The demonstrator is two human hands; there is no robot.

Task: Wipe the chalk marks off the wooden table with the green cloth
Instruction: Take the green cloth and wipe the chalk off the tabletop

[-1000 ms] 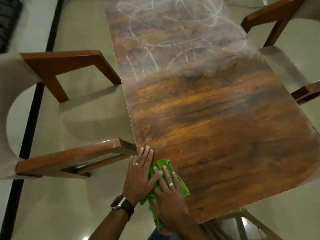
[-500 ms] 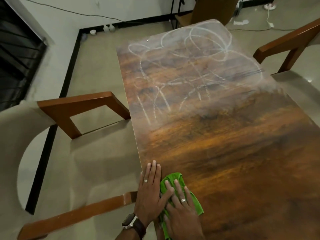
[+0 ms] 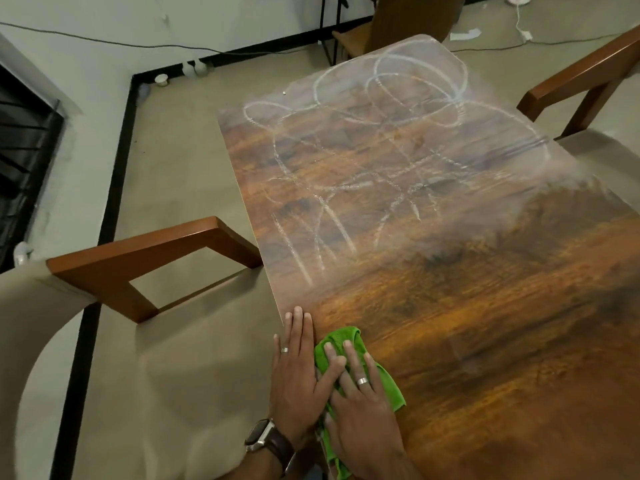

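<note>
Both hands lie flat with straight fingers at the near left corner of the dark brown wood-grain surface [image 3: 485, 323]. The right hand [image 3: 360, 410] presses the crumpled bright green cloth [image 3: 341, 341] down onto the wood. The left hand [image 3: 298, 372] rests along the left edge, its thumb on the cloth, a ring on one finger and a dark-strapped wristwatch [image 3: 268, 441] on the wrist. White looping chalk marks [image 3: 363, 161] cover the far half, well apart from the cloth. A wooden-armed beige chair [image 3: 138, 258] stands just beside the left edge.
</note>
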